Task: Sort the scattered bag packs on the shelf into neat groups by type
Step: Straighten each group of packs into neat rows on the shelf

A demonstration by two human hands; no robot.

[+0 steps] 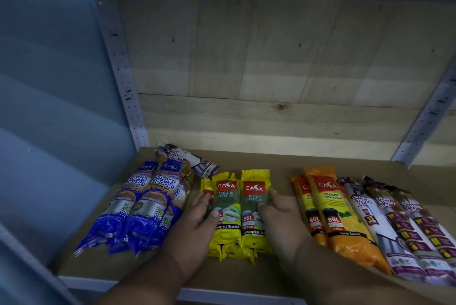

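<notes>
Yellow Casa 25L lemongrass packs [237, 208] lie side by side in the middle of the shelf board [278, 164]. My left hand [199, 218] presses their left side with its thumb on top, and my right hand [276, 215] presses their right side, so both hands squeeze the group together. Blue singlet handle packs [140, 203] lie grouped at the left. Orange 60L lemon packs [328, 208] sit to the right. Purple and white drawstring packs [399, 225] lie at the far right. One drawstring pack [190, 159] lies alone at the back left, turned crosswise.
A wooden plank wall [271, 62] closes the back of the shelf. Perforated metal uprights stand at the left [125, 87] and right [429, 112]. A blue wall [49, 82] is at the left. Bare board shows behind the packs.
</notes>
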